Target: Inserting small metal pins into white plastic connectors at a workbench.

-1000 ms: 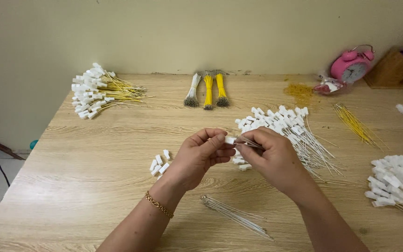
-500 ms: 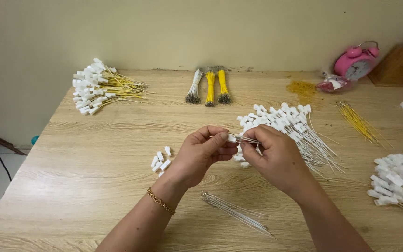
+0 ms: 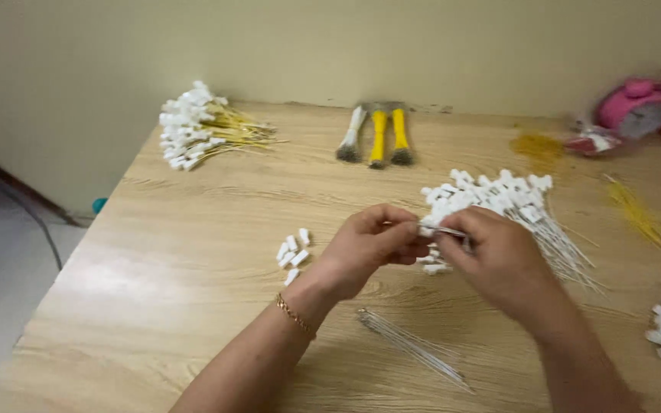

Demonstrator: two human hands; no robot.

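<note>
A: Start big. What's the layout?

B: A pale wood-grain tabletop fills the view. At about two o'clock from the hands lies the large heap of white plastic caps on thin silver wires; at eleven o'clock, a finished-looking bundle of white caps on yellow wires. At twelve, near the wall, a pair of yellow-handled pliers; far at one o'clock, a pink round alarm clock.

A: And closer in?

B: A loose sheaf of bare silver wires lies at six o'clock, and a small cluster of loose white plastic caps at nine.

A: The hands?

B: The left hand, with a thin gold bracelet at the wrist, is pinched narrow on a small white cap. The right hand is curled tight around a thin silver wire, its tip meeting the cap between the two thumbs, dead centre.

A: How would you do this well?

B: I'd judge it wants a grip close to the wire's tip so it won't bow, the cap held square, and a straight push along the wire's line. Whether it is seated, I cannot tell.
</note>
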